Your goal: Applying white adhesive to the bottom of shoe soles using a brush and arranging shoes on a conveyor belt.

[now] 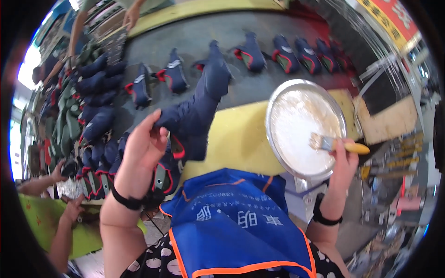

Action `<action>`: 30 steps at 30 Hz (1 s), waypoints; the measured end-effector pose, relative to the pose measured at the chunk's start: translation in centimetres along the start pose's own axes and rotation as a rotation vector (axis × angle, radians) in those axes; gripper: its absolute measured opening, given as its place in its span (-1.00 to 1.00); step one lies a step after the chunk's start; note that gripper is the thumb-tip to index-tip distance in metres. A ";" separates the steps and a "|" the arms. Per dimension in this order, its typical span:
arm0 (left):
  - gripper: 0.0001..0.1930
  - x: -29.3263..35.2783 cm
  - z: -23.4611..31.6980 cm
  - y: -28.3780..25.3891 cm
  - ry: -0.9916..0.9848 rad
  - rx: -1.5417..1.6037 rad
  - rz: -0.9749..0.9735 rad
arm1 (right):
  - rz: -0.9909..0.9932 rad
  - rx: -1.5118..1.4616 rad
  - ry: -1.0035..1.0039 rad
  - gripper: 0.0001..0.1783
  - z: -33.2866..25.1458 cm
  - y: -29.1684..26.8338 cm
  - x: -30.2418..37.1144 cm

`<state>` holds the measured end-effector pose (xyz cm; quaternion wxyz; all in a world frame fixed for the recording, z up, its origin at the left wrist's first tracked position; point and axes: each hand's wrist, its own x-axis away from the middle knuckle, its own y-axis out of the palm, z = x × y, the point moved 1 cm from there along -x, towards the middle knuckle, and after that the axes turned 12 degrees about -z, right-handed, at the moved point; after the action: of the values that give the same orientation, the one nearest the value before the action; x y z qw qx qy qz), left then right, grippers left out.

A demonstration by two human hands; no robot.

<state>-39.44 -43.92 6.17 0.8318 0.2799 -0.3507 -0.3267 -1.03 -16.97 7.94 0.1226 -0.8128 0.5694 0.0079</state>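
Observation:
My left hand (pixel 147 139) has its fingers curled on the edge of a navy shoe upper (pixel 187 116) with red trim. That upper lies partly over the yellow board, and its far end seems to run up against more navy material on the dark belt; where one piece ends I cannot tell. My right hand (pixel 344 162) grips a flat paintbrush (pixel 354 148) by its yellow handle. Its bristles touch the white paste in a round metal basin (pixel 273 134), just inside the right part of the basin.
Several navy uppers (pixel 252 55) with red edging stand in a row along the dark belt (pixel 199 34). A heap of navy and green uppers (pixel 99 83) is at the left. Other people's hands (pixel 72 208) are at work on that side. Yellow-handled brushes (pixel 403 153) hang at the right.

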 end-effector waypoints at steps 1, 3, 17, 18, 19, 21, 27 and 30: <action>-0.88 0.2 -1.9 -0.3 -0.062 0.035 0.082 | -0.044 0.010 0.006 -0.86 0.3 0.4 0.3; -0.85 -0.5 -5.4 -1.1 -0.181 0.028 0.129 | -0.090 0.092 -0.025 -0.85 1.1 1.2 0.2; 0.17 3.4 -14.9 -2.6 0.197 -1.958 -0.044 | -0.173 0.643 -0.038 -0.89 1.4 4.8 -1.3; 0.19 3.2 -14.9 -2.7 0.110 -1.897 -0.027 | -0.122 0.572 -0.133 -0.88 0.7 4.6 -1.2; 0.16 2.7 -15.0 -2.6 0.130 -1.914 -0.010 | -0.071 0.504 -0.220 -0.87 0.1 4.3 -1.2; 0.08 1.8 -14.6 -2.4 0.236 -1.807 -0.047 | -0.017 0.491 -0.364 -0.86 -0.9 3.6 -1.0; -0.23 1.7 -11.6 -0.9 -0.074 -0.560 -0.317 | -0.108 0.623 -0.044 -0.87 0.2 3.0 -1.1; -0.27 2.8 -10.3 0.7 -0.121 -0.439 -0.495 | 0.011 0.434 -0.240 -0.85 0.8 2.6 -1.0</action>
<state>-29.81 -43.14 1.61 0.7452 0.1506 -0.2422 -0.6028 -3.66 -16.74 6.78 0.3609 -0.7575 0.5436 -0.0172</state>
